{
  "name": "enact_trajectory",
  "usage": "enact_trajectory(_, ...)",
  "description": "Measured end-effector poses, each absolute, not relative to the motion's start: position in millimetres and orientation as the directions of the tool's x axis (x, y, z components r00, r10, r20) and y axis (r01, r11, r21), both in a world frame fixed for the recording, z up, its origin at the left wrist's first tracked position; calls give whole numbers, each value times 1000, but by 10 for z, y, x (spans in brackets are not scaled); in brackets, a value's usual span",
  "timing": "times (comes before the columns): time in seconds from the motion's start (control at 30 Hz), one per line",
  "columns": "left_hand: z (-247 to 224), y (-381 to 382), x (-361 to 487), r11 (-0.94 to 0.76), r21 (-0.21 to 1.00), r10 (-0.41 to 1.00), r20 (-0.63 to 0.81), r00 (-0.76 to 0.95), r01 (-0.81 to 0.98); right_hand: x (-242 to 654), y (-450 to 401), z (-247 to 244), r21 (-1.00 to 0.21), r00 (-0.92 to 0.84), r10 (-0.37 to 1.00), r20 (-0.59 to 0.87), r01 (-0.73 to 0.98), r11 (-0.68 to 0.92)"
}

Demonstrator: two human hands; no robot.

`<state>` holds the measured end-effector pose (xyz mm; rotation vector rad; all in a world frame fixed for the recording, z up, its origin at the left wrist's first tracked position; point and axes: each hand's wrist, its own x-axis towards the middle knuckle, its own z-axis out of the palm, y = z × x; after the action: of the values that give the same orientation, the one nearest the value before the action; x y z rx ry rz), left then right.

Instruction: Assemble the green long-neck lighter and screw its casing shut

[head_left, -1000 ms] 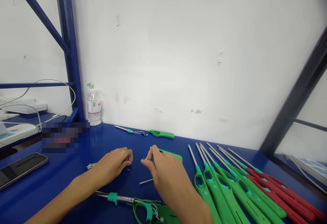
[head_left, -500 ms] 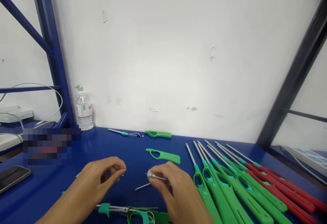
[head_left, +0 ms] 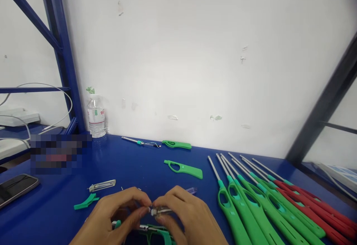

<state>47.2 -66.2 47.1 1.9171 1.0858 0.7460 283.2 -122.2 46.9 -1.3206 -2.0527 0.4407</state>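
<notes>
My right hand [head_left: 186, 213] is closed around a clear lighter fuel tank [head_left: 163, 211], its whitish valve end pointing left. At that end, the thumb and forefinger of my left hand [head_left: 119, 211] are pinched together; whatever is between them is too small to make out. Under both hands lies an opened green lighter [head_left: 160, 234] with a metal rod, partly hidden. Left of my left hand are another clear fuel tank [head_left: 102, 186] and a teal trigger piece [head_left: 86, 202]. A purplish clear tank [head_left: 192, 190] shows behind my right hand.
Several green long-reach lighters [head_left: 234, 215] and red ones [head_left: 315, 204] lie fanned out on the right. Green half shells [head_left: 185, 168] and a rod with wires [head_left: 139, 142] lie farther back. A water bottle [head_left: 96, 118] and a phone [head_left: 18, 189] are on the left.
My left hand has moved right, bringing its fingertips to the valve end of the tank in my right hand. My right hand has shifted slightly left and down. The view has tilted down slightly.
</notes>
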Motion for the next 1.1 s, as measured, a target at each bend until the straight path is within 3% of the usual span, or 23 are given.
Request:
enact_trajectory(0.3, 622, -751, 545, -269, 911, 878, 98, 469, 312, 2822, -1239, 447, -533, -275, 886, 375, 718, 448)
enact_trajectory(0.43, 580, -770, 549, -225, 949, 865, 91, 494, 219, 2829, -1236, 422, -430, -323, 857, 402, 759, 488)
enact_trajectory(0.77, 391, -738, 459, -445, 850, 813, 250, 526, 282, 2776, -1224, 405, -298, -394, 847, 356, 812, 503)
enact_trajectory(0.97, 465, -738, 526, -415, 869, 815, 223, 535, 269, 2736, -1238, 427, -201, -409, 847, 340, 848, 491)
enact_trajectory(1.1, 489, -779, 590, -315, 926, 868, 192, 458, 209, 2798, -1267, 528, -277, -379, 854, 357, 830, 484)
